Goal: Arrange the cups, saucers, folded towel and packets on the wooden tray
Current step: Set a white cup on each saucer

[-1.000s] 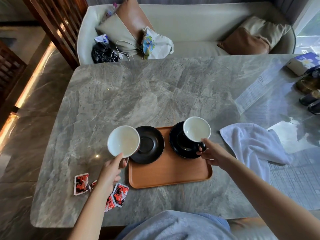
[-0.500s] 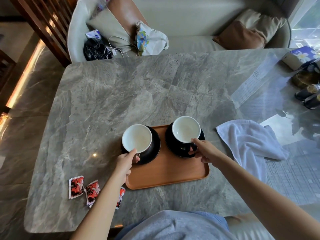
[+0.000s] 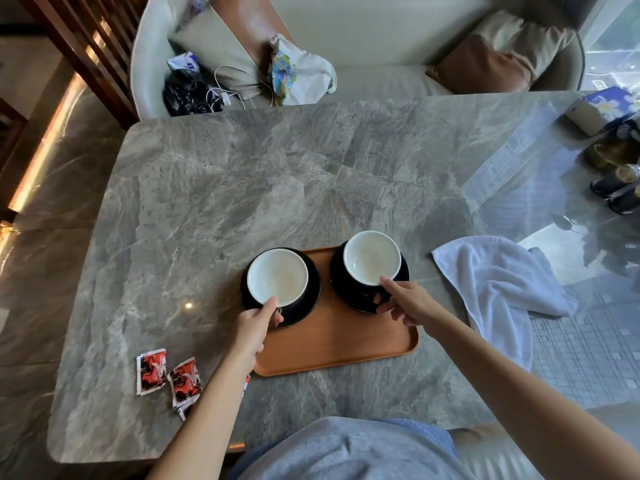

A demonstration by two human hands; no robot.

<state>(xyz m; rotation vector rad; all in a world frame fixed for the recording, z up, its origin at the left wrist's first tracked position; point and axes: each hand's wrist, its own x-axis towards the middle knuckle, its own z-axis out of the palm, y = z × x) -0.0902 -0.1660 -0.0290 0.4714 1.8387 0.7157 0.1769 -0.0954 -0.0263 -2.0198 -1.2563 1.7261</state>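
Black cups (image 3: pixel 277 285) on saucers, handles pinched by both hands (image 3: pixel 254 323).

**Setting: lounge or living area, home or hotel type**

A grey marble surface (image 3: pixel 242 188) stands before a pale upholstered sofa (image 3: pixel 381 36) carrying tan and beige cushions (image 3: pixel 485 67), a cloth bag (image 3: pixel 301 74), a black bag (image 3: pixel 187 95) and a charger cable (image 3: pixel 232 95). Polished stone floor (image 3: pixel 52 209) with a lit strip at the left. A dark wooden slatted screen (image 3: pixel 86 46) stands behind. A tissue box (image 3: pixel 602 109) sits at the far right edge.
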